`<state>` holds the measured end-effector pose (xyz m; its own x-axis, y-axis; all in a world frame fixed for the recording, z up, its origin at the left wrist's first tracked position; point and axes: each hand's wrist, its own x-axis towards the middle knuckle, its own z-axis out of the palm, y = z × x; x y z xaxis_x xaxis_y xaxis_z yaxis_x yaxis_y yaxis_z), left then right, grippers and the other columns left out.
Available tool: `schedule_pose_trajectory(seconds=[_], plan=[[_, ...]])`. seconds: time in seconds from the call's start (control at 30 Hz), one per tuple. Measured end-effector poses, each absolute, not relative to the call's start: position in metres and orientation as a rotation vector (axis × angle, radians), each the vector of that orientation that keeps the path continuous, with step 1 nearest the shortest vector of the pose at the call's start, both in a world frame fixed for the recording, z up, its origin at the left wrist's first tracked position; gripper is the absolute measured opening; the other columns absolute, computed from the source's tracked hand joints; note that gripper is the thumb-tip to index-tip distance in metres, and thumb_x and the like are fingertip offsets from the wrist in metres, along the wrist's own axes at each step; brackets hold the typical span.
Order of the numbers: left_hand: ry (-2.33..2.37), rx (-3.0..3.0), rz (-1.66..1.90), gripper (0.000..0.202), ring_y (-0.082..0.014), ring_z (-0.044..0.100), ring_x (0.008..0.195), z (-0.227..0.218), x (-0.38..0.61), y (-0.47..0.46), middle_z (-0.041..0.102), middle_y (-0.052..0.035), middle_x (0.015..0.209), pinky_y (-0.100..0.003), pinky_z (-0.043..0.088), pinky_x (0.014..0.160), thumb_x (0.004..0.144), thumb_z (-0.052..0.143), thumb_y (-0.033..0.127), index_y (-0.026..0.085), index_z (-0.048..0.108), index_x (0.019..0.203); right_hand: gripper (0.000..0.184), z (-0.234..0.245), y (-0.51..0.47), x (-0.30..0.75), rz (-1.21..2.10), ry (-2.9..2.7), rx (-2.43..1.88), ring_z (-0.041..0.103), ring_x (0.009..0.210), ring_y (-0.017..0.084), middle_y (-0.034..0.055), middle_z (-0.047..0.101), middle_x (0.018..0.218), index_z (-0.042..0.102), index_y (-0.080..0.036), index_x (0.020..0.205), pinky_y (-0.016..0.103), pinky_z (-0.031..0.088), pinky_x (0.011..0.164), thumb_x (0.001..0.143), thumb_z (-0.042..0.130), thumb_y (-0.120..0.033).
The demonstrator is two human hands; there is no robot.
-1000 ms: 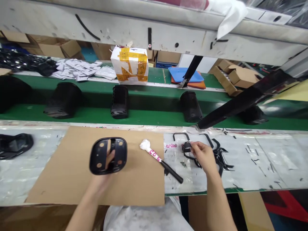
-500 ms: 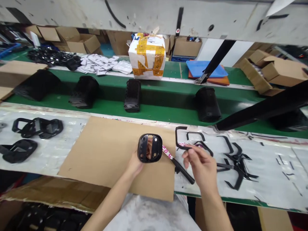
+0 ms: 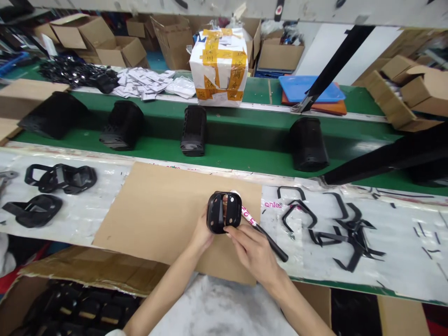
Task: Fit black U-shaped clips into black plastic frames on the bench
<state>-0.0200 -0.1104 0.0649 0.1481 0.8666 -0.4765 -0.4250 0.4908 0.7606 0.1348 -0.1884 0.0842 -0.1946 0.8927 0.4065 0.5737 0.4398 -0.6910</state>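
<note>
My left hand point(image 3: 202, 235) is closed round the lower left side of a black plastic frame point(image 3: 214, 214). The frame is rounded and square, with holes and an open slot, and is held up above a cardboard sheet point(image 3: 157, 205). At its lower edge my right hand point(image 3: 250, 245) is closed, thumb and index finger pinched against the rim. The black bent strip seen in that hand earlier is now hard to tell from the black rim. Partly behind the right hand lies a stick point(image 3: 276, 247) with a black end and a white-and-pink wrapped part.
More bent black strips point(image 3: 357, 233) lie loose on the right. Several black frames point(image 3: 44, 210) rest at the left. Beyond the bench, black housings point(image 3: 194, 130) stand on a green belt point(image 3: 252, 163). A slanted black post point(image 3: 378, 158) crosses the right side.
My right hand has moved left with the bent strip, from beside the loose strips to the frame's lower rim. The frame has turned slightly in my left hand. The view has shifted a little.
</note>
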Motion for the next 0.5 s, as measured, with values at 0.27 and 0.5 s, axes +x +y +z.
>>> schedule_pose_trajectory(seconds=[0.27, 0.5], plan=[[0.855, 0.251, 0.848, 0.043, -0.0125, 0.060, 0.061, 0.0657, -0.0274, -0.1085, 0.069, -0.0001, 0.071, -0.025, 0.054, 0.062, 0.070, 0.091, 0.050, 0.015, 0.082, 0.093, 0.031, 0.0781, -0.1898, 0.1395, 0.446, -1.896, -1.176, 0.068, 0.065, 0.015, 0.0024, 0.070, 0.079, 0.075, -0.021, 0.128, 0.025, 0.057, 0.062, 0.109, 0.052, -0.013], [0.896, 0.298, 0.867, 0.045, -0.0141, 0.061, 0.065, 0.0717, -0.0219, -0.1180, 0.069, -0.0016, 0.072, -0.026, 0.052, 0.065, 0.066, 0.096, 0.053, 0.015, 0.080, 0.086, 0.043, 0.0803, -0.1914, 0.1335, 0.302, -1.846, -1.092, 0.066, 0.064, 0.016, 0.0017, 0.068, 0.077, 0.068, -0.021, 0.142, 0.028, 0.055, 0.059, 0.104, 0.055, -0.004]])
